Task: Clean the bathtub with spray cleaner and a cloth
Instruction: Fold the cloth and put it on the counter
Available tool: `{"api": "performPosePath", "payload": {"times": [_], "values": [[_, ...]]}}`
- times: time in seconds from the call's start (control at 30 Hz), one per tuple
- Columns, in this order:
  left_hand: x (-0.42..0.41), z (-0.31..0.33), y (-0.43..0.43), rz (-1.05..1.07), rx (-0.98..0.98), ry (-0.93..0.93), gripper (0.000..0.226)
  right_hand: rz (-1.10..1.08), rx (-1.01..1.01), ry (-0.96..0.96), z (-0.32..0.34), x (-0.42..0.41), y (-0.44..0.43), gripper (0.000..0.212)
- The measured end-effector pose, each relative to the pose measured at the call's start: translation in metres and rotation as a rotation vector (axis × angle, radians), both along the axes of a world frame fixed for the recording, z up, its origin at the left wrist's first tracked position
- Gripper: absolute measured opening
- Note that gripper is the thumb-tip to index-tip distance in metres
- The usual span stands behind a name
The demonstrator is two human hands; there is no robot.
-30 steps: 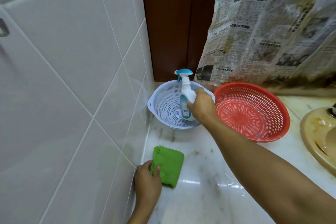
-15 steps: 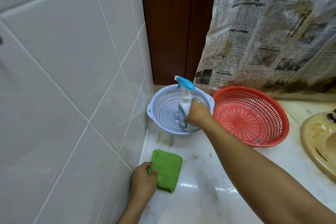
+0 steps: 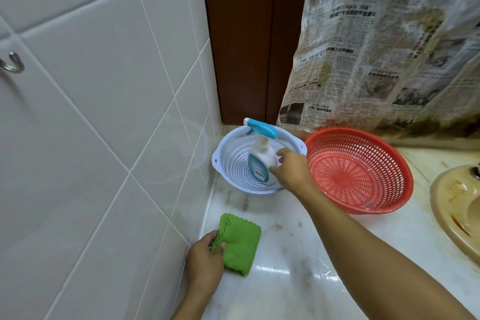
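Spray bottle (image 3: 261, 161) stands upright inside the white basket (image 3: 226, 148), at the far corner of the surface (image 3: 285, 254), 12 o'clock from the green cloth (image 3: 240, 244). The right grip (image 3: 292, 171) holds its body from the 3 o'clock side, thumb low and fingertips higher, a light hold and not a full wrap. The left grip (image 3: 205, 260) pinches the folded cloth on the surface, with the tiled wall (image 3: 104, 138) at its 9 o'clock. For a lift, I would move the fingers up round the neck under the blue trigger head, then raise the bottle straight and clear of the rim. The light basket could otherwise tip or drag toward the red basket (image 3: 376, 161) at its 3 o'clock.
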State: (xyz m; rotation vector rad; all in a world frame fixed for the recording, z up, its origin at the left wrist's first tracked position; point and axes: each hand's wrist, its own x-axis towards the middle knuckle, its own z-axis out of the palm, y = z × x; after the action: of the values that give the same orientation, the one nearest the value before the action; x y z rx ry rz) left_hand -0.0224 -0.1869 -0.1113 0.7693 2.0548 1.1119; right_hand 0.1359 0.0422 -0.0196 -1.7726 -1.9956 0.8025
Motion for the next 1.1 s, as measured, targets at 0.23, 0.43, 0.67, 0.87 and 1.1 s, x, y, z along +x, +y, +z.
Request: {"api": "performPosePath", "payload": {"times": [0.23,0.43,0.67,0.87,1.1], "values": [[0.014,0.053,0.02,0.086,0.236,-0.129,0.037,-0.097,0.05,0.262,0.007,0.038,-0.034,0.046],[0.008,0.102,0.068,0.062,0.298,-0.198,0.021,-0.079,0.047,0.326,0.019,0.043,-0.039,0.048],[-0.004,0.131,0.104,0.122,0.348,-0.246,0.029,0.013,0.034,0.21,0.033,0.024,-0.01,0.057],[-0.01,0.128,0.151,0.136,0.323,-0.306,0.028,-0.127,0.016,0.264,0.03,0.006,0.005,0.019],[-0.014,0.107,0.189,0.162,0.203,-0.301,0.03,-0.119,-0.261,0.487,-0.011,-0.039,-0.002,0.021]]}}
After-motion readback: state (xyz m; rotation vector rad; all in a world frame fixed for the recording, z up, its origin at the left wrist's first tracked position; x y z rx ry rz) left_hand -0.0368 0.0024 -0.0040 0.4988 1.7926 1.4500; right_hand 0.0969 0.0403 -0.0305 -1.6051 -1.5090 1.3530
